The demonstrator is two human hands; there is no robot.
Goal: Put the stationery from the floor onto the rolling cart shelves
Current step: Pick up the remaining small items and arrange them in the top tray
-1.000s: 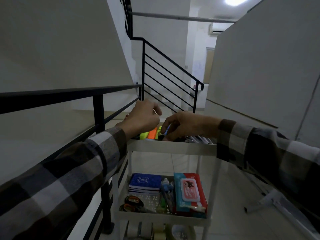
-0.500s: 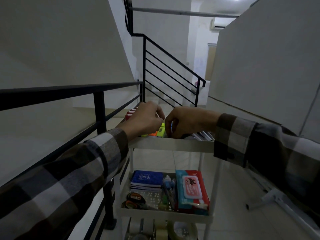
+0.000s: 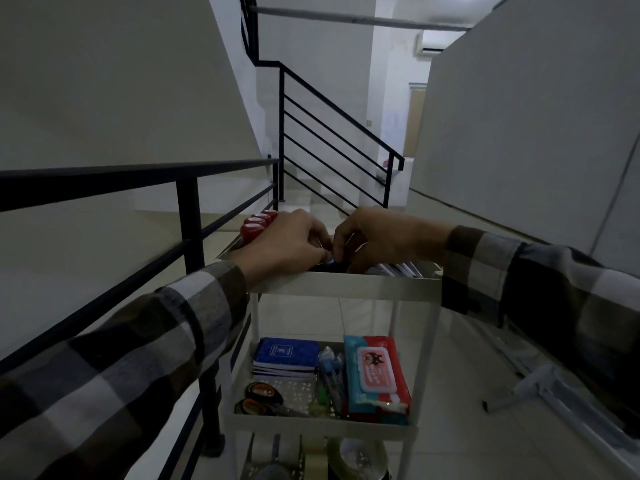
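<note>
Both hands work over the top shelf of the white three-tier rolling cart (image 3: 346, 285), which stands beside the black metal stair railing (image 3: 188, 216). The left hand (image 3: 284, 242) is curled, knuckles up, fingertips meeting those of the right hand (image 3: 377, 237) at the shelf's middle. Fingers of both are pinched around something small and partly blue; what it is cannot be told, since the fingers hide it. Both wrists wear dark-and-white checked flannel sleeves (image 3: 194, 317).

Top shelf: a row of red round-topped containers (image 3: 254, 225) at the far left corner, touching each other; a stack of thin grey flat items (image 3: 398, 270) lying on the right side, just under the right hand.

Middle shelf: stacked blue-covered notebooks (image 3: 285, 355) at back left; black-and-orange tape rolls (image 3: 258, 398) at front left; a bundle of pens (image 3: 330, 375) in the middle; a red-and-teal wet-wipe pack (image 3: 375, 377) on the right.

Bottom shelf: contents mostly hidden, too dim to identify.
</note>
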